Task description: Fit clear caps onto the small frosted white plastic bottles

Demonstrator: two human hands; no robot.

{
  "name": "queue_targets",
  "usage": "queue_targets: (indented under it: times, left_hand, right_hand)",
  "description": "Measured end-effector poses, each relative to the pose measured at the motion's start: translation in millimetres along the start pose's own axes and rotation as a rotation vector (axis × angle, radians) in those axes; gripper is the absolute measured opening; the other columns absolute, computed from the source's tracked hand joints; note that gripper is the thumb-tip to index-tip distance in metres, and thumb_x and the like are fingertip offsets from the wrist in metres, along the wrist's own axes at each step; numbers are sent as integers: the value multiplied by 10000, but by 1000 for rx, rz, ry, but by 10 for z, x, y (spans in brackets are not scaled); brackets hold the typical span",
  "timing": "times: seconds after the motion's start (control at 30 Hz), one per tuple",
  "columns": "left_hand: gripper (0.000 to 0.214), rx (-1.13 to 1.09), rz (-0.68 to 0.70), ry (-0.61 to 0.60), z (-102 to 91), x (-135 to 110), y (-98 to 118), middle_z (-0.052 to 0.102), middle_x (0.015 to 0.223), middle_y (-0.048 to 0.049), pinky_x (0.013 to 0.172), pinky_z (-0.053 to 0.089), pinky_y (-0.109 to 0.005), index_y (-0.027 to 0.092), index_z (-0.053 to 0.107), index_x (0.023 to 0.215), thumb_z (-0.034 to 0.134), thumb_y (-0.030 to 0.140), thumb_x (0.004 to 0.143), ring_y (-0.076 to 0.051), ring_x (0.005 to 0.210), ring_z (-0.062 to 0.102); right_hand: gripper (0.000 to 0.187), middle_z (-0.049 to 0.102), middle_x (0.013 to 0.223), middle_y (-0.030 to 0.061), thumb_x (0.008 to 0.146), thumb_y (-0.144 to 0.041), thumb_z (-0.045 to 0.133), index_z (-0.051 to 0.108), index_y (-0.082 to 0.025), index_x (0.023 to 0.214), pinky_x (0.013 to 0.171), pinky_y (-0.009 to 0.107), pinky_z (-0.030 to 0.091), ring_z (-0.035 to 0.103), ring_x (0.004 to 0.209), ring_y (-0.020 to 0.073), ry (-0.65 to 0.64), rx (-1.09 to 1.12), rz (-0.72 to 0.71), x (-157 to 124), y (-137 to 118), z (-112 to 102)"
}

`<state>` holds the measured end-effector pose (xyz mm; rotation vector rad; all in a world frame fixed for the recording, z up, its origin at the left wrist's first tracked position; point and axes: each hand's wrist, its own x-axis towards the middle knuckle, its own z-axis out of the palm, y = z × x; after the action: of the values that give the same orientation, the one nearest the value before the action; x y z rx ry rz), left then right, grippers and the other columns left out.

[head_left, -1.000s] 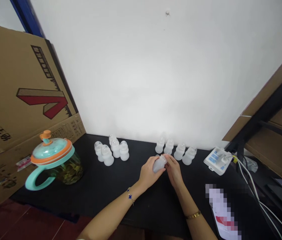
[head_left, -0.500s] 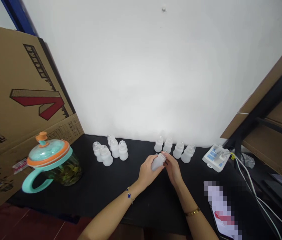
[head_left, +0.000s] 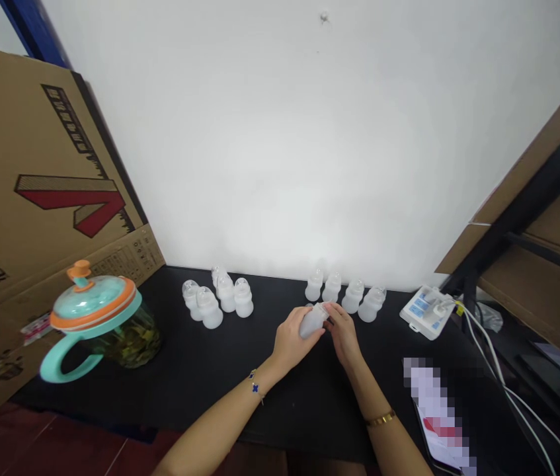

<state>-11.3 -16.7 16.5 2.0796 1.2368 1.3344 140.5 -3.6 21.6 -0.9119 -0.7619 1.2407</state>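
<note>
Just above the black table, my left hand (head_left: 290,340) is closed around the body of a small frosted white baby bottle (head_left: 311,322). The bottle lies tilted, with its top toward the right. My right hand (head_left: 344,336) has its fingertips pinched at that top end; they partly cover it, and any small part between them is hard to make out. Behind my hands several similar bottles (head_left: 371,304) with clear caps stand upright in a row. A second group of capped bottles (head_left: 209,309) stands to the left.
A teal and orange lidded jug (head_left: 96,324) with leaves in liquid stands at the left, before a large cardboard box (head_left: 2,152). On the right are a white power strip (head_left: 426,312), cables (head_left: 488,350) and a phone (head_left: 441,423). A white wall (head_left: 280,145) rises behind.
My right fingers have closed in over the bottle's top end. The bottle and my left hand stay almost where they were; the whole view has shifted slightly.
</note>
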Motion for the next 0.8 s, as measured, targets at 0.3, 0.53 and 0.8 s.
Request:
queue_targets:
  times: [0.3, 0.53, 0.8]
  left_hand:
    - [486, -14, 37, -11, -1, -5, 7, 652, 1271, -65, 995, 550, -404, 265, 548, 1313, 703, 345, 859, -240, 1151, 648]
    - [486, -33, 11, -20, 8, -11, -1, 651, 1276, -68, 994, 550, -418, 262, 541, 1310, 701, 369, 864, -246, 1156, 645]
    - [513, -8, 45, 1, 7, -3, -1, 662, 1271, -68, 985, 559, -403, 255, 539, 1313, 724, 345, 843, -242, 1145, 654]
  right_hand:
    - [249, 702, 857, 11, 713, -427, 850, 758, -221, 819, 663, 266, 483, 608, 776, 162, -34, 11, -2, 7, 16, -8]
    - [294, 741, 1074, 71, 772, -438, 780, 794, -222, 972, 784, 321, 502, 631, 1010, 258, -97, 45, 42, 29, -18, -44]
    - [215, 736, 982, 46, 739, -392, 809, 800, -217, 863, 767, 303, 486, 619, 925, 223, -79, 46, 21, 16, -46, -34]
